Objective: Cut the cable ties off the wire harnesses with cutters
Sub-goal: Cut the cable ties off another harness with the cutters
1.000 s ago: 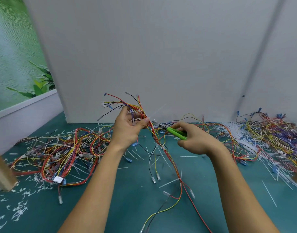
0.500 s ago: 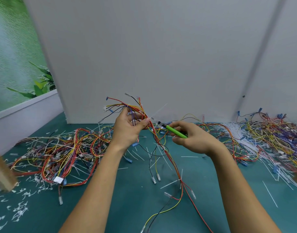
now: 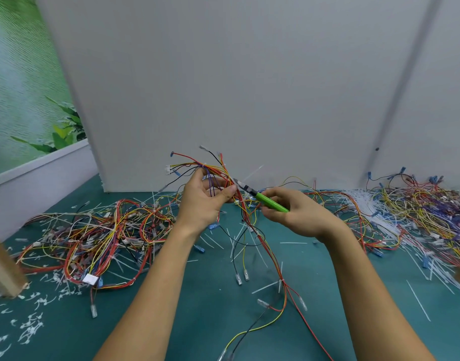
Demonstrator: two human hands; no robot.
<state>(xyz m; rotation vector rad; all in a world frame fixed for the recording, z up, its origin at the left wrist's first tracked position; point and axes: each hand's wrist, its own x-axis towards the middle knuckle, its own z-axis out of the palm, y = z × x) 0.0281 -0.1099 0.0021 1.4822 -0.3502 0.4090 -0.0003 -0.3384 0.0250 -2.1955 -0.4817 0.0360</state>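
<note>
left hand (image 3: 205,201) is pinching a harness (image 3: 249,220) up off the table (image 3: 213,303), thumb + fingers closed on the wire bunch near its top; loose ends are fanning out above the hand, rest is trailing down to the table in front. right hand (image 3: 296,214) is wrapped tight round the green grips of the cutters (image 3: 260,195), tip pointing up-left, sitting right by the left thumb at the wires. can't tell if the blades are biting on anything. a thin white tie tail (image 3: 252,173) is sticking up just behind the tip. more harnesses are lying in a pile left (image 3: 98,238) and another pile far right (image 3: 421,204). cut tie bits (image 3: 31,327) are lying scattered over the table at lower left.
</note>
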